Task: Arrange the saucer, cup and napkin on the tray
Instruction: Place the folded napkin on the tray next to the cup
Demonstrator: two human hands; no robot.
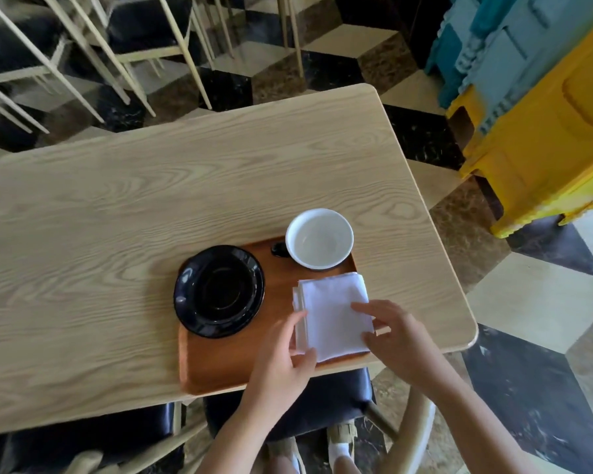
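A brown wooden tray (pixel 220 364) lies at the near edge of the table. On its left part sits a black saucer (pixel 219 291), overhanging the tray's left rim. A cup (pixel 319 238), white inside with a dark handle, stands at the tray's far right corner. A folded white napkin (pixel 334 313) lies on the tray's right side. My left hand (pixel 285 357) pinches the napkin's near left edge. My right hand (pixel 396 333) rests its fingers on the napkin's right side, thumb at its near right corner.
The light wooden table (pixel 117 234) spreads left and far from the tray. Black-seated chairs (pixel 288 415) stand under its near edge, more chairs (pixel 83 46) beyond it. Yellow and blue plastic crates (pixel 545 114) are stacked at the right.
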